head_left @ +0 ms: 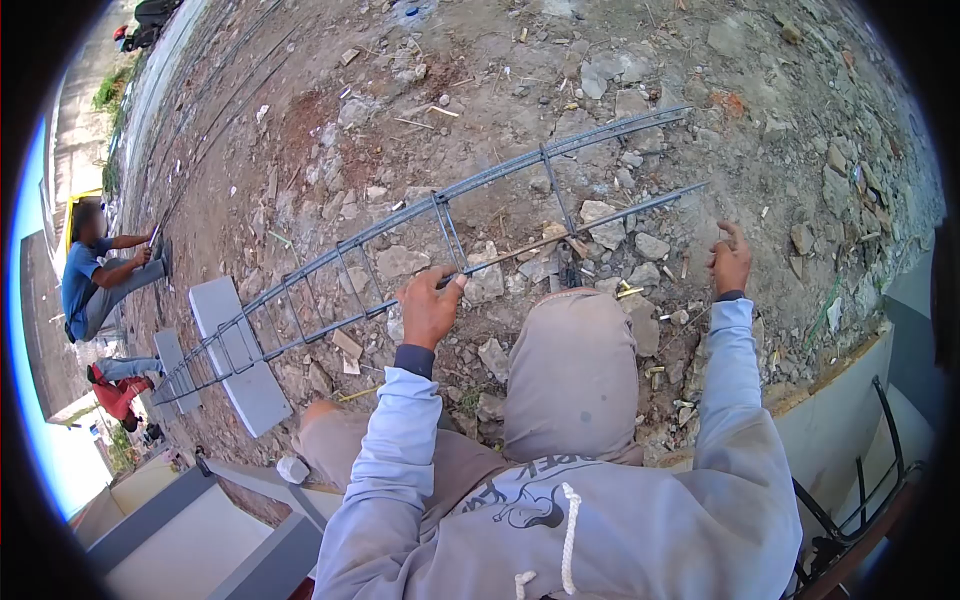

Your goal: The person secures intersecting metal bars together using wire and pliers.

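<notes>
A long rebar cage (390,215) of ridged steel bars joined by stirrups runs from the far left toward the upper right. My left hand (430,308) is at its near bar, fingers curled round the steel beside a stirrup (449,228). Past the bars' right ends, my right hand (731,262) hovers over the ground, fingers apart and nothing visible in it. Another stirrup (558,188) stands near the right end, slanting between the bars. Close to my knee (573,370), a dark object under the near bar is too unclear to name.
Broken stones (600,222) and rubble cover the dirt. Grey blocks (240,350) sit under the cage at left. Two other people, one in a blue shirt (90,275) and one in red (118,398), crouch at far left. A low wall (835,400) stands at right.
</notes>
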Tool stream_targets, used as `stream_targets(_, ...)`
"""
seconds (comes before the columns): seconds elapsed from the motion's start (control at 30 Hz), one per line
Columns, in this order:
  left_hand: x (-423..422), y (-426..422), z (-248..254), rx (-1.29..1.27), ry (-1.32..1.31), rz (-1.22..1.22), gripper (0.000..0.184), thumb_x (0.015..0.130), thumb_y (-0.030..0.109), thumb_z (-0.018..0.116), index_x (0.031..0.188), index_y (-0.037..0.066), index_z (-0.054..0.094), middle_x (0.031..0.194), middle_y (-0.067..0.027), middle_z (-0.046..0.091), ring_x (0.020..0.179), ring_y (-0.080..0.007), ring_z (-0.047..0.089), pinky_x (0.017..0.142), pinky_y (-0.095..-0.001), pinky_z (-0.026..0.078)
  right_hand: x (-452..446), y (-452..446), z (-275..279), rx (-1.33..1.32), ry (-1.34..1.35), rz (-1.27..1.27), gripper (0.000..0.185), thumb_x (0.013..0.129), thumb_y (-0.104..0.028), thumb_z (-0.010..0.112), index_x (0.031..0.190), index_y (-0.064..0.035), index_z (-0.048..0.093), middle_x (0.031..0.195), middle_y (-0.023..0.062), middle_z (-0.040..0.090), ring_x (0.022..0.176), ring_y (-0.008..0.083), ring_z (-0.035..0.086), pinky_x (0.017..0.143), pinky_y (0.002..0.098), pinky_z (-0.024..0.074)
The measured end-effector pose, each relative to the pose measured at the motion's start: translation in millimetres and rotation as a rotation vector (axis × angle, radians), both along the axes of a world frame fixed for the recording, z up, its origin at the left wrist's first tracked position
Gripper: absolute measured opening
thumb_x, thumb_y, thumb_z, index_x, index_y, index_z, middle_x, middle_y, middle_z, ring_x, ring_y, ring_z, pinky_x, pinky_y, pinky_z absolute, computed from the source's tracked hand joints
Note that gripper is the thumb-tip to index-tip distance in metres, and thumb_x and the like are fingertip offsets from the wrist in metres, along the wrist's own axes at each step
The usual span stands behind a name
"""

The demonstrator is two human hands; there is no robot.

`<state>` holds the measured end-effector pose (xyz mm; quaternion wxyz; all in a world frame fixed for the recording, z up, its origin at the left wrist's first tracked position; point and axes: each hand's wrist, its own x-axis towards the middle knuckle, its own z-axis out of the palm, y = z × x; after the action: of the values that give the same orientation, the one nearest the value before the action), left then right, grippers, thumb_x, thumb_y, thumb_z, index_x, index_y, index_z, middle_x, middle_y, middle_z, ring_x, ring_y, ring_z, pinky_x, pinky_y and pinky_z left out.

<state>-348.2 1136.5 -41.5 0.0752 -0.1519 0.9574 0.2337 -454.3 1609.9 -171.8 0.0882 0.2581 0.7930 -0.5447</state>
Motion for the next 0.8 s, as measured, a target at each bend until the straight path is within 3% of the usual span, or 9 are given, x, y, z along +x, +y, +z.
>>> stream_targets(0.1,-1,4,-3,-0.015,-0.057,0.028,0.029,0.081,0.03,0.064,0.094,0.005,0.068,0.088,-0.0166,0.067,0.081,-0.0305,0.064,0.08,-0.039,0.046,20,33,28,-0.382,0.039,-0.125,0.031,0.087,-0.005,0.048,0.116,-0.0033,0.055,0.079,0.0066,0.062,0.058,0.0142,0.059,0.047,0.0256,0.0467)
stream_targets(0.17,2,4,-8,0.019,-0.061,0.055,0.028,0.081,0.032,0.063,0.096,0.009,0.068,0.089,-0.0142,0.066,0.087,-0.0303,0.061,0.087,-0.0413,0.038,27,37,63,-0.713,0.152,-0.204,0.029,0.089,-0.005,0.047,0.116,-0.0001,0.054,0.083,0.0067,0.062,0.061,0.0159,0.06,0.049,0.0253,0.0482)
stream_targets(0.3,3,2,-4,0.051,-0.011,0.047,0.03,0.081,0.033,0.063,0.099,0.009,0.067,0.091,-0.0143,0.066,0.09,-0.0314,0.059,0.091,-0.0421,0.035,33,7,148,-0.814,0.435,-0.276,0.032,0.091,-0.007,0.047,0.121,0.0031,0.051,0.092,0.0098,0.063,0.077,0.0179,0.063,0.064,0.0253,0.0519)
stream_targets(0.43,5,-5,-7,0.12,0.011,0.011,0.03,0.082,0.032,0.062,0.099,0.008,0.067,0.092,-0.0147,0.066,0.09,-0.0317,0.06,0.089,-0.0426,0.036,28,5,203,-0.344,0.691,-0.191,0.031,0.093,-0.012,0.049,0.12,0.0036,0.054,0.098,0.0101,0.063,0.079,0.0174,0.062,0.069,0.0257,0.0516)
stream_targets(0.53,5,-9,-8,0.175,0.006,-0.011,0.029,0.082,0.031,0.062,0.099,0.008,0.067,0.094,-0.0154,0.066,0.09,-0.0327,0.061,0.087,-0.0427,0.039,26,1,272,0.291,0.8,-0.327,0.029,0.093,-0.013,0.051,0.115,0.0046,0.056,0.096,0.01,0.064,0.078,0.0177,0.062,0.071,0.0267,0.0515)
stream_targets(0.6,6,-10,-5,0.187,0.045,-0.046,0.029,0.082,0.031,0.062,0.099,0.007,0.067,0.095,-0.0158,0.066,0.09,-0.0329,0.061,0.087,-0.0423,0.039,25,20,317,0.455,0.927,-0.452,0.028,0.094,-0.014,0.051,0.116,0.0028,0.057,0.092,0.01,0.064,0.079,0.0179,0.062,0.073,0.0277,0.0516)
stream_targets(0.67,9,-12,-6,0.218,0.078,-0.065,0.029,0.082,0.031,0.062,0.099,0.007,0.067,0.096,-0.016,0.066,0.091,-0.0328,0.061,0.088,-0.0421,0.039,19,65,360,0.228,1.218,-0.516,0.026,0.095,-0.017,0.05,0.114,0.0,0.058,0.093,0.0092,0.065,0.08,0.0169,0.063,0.076,0.0275,0.0511)
stream_targets(0.7,9,-14,-11,0.241,0.094,-0.067,0.029,0.083,0.03,0.062,0.099,0.007,0.067,0.096,-0.0161,0.066,0.091,-0.0326,0.061,0.087,-0.0421,0.04,16,74,387,0.23,1.307,-0.542,0.026,0.093,-0.017,0.051,0.111,0.0008,0.059,0.089,0.0098,0.064,0.076,0.0178,0.062,0.071,0.0276,0.0502)
stream_targets(0.8,11,-17,-11,0.276,0.137,-0.072,0.029,0.082,0.03,0.062,0.099,0.006,0.067,0.097,-0.0166,0.066,0.091,-0.0321,0.061,0.086,-0.0419,0.041,22,40,498,0.625,1.419,-0.584,0.025,0.089,-0.017,0.053,0.1,0.0033,0.061,0.08,0.0114,0.063,0.063,0.0204,0.058,0.056,0.0281,0.0476)
